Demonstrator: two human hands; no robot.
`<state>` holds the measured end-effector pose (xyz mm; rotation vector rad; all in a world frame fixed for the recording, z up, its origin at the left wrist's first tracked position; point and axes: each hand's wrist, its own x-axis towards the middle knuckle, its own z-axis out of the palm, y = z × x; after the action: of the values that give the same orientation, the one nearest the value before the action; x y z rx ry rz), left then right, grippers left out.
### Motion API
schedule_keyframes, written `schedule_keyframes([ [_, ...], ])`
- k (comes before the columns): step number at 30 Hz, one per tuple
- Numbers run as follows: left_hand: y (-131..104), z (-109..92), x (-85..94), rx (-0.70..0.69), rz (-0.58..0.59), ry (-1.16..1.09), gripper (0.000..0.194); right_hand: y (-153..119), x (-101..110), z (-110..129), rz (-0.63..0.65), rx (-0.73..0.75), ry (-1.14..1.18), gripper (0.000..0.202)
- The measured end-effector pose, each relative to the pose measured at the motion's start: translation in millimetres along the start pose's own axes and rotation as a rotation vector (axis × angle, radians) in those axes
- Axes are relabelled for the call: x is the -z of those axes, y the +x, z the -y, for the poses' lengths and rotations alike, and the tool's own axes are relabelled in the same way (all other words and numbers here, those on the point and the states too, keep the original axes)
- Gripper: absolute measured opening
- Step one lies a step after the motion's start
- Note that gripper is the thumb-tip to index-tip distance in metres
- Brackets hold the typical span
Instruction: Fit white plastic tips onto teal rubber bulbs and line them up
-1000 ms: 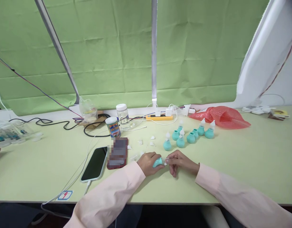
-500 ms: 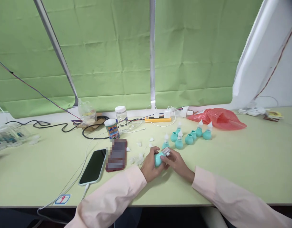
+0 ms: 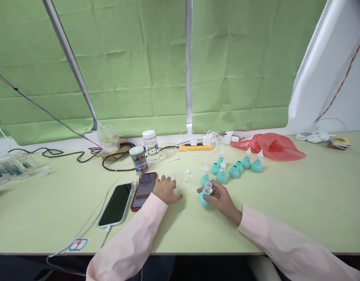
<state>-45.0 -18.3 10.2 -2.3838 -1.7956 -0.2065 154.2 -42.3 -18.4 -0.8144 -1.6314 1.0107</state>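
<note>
Bulb (image 3: pixel 202 199), teal with a clear collar (image 3: pixel 208 188) at its top, stands roughly upright just below and right of the frame's centre, between thumb and fingers of the right hand (image 3: pixel 221 198). The hold near its neck appears meant to steady it, collar up. Apart from it, left of centre, the left hand (image 3: pixel 167 190) lies palm down by a pale piece (image 3: pixel 176 191), fingers slightly spread; whether it pinches anything cannot be told. More bulbs (image 3: pixel 234 172) cluster farther right, seemingly set back for elbow room.
</note>
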Motion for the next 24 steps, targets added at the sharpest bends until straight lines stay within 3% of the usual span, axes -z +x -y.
schedule_keyframes([
  [2, 0.1, 3.7, -1.0, -0.017, 0.088, 0.030, 0.048, -0.2, -1.0, 0.4, 0.015, -0.024, -0.008, 0.017],
  [5, 0.4, 3.5, -3.9, -0.031, 0.092, 0.032, 0.045, 0.2, -2.1, -1.1, 0.032, -0.053, -0.053, 0.016],
  [10, 3.6, -2.8, -15.6, -0.077, 0.040, 0.066, 0.020, 1.1, -2.8, -4.3, 0.045, -0.042, -0.198, 0.016],
  [14, 5.4, -7.7, -17.6, -0.115, -0.062, -0.005, 0.021, 0.9, -2.7, -2.9, 0.066, 0.007, -0.302, 0.019],
  [19, 4.0, -15.8, -7.6, -0.102, -0.336, -0.470, 0.021, -0.1, -2.9, -0.5, 0.056, 0.052, -0.378, 0.020],
  [21, 3.4, -18.5, -4.1, -0.058, -0.324, -0.792, 0.021, -0.5, -3.1, -0.1, 0.052, 0.064, -0.392, 0.019],
  [24, 3.6, -20.9, -2.2, 0.023, -0.184, -1.249, 0.024, -0.8, -3.2, 0.3, 0.028, 0.094, -0.409, 0.020],
])
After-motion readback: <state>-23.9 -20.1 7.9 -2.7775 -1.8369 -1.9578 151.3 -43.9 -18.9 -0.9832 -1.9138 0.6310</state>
